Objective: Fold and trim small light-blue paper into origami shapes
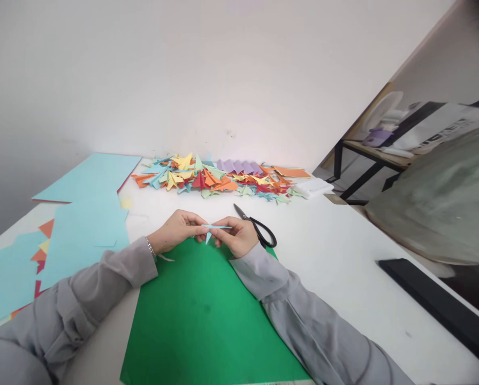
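My left hand [177, 230] and my right hand [237, 236] meet over the far edge of a green sheet [201, 315] on the white table [343, 256]. Both pinch a small, narrow, light blue folded paper piece [214, 228] between their fingertips, one hand at each end. A point of the piece hangs down between the hands. Grey sleeves cover both arms, and a thin bracelet sits on the left wrist.
Black-handled scissors [259, 227] lie just right of my right hand. A heap of several coloured folded paper shapes [219, 179] runs along the wall. Light blue sheets [86, 214] lie to the left. A black bar [440, 305] sits at the right edge.
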Motion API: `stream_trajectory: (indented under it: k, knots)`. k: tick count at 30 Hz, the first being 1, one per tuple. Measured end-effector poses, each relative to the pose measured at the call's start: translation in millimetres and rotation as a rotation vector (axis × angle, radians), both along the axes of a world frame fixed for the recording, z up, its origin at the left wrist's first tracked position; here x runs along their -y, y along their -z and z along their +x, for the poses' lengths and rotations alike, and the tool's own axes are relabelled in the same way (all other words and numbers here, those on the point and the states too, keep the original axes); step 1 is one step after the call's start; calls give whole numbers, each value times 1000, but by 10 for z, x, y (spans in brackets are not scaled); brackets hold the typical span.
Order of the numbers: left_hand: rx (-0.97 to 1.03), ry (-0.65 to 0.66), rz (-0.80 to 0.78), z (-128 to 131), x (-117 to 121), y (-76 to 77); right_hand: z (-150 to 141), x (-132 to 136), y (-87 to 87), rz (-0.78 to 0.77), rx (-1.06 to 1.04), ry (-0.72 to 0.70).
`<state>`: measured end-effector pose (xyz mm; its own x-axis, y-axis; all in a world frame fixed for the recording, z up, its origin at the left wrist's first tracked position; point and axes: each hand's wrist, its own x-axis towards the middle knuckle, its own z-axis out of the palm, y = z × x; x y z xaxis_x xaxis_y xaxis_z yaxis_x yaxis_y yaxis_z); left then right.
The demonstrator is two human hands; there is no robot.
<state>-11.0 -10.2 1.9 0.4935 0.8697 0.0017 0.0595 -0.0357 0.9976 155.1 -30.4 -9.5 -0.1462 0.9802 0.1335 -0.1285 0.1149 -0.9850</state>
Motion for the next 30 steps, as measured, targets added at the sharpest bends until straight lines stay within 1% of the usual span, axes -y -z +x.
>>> stream_trajectory:
  k: [9,17,20,25,30]
  knots:
    - [48,57,-16,-21,-35,44,-1,-11,-2,-12,-21,5]
    - [70,82,-59,-24,-32,46,5,-17,-1,6,-8,31]
    - [54,77,-37,-24,-16,33,6,-15,0,9,6,39]
    - [-60,3,21,0,25,-19,-4,0,-8,14,37,30]
    - [-92,30,83,18,31,-50,-6,9,-12,7,51,28]
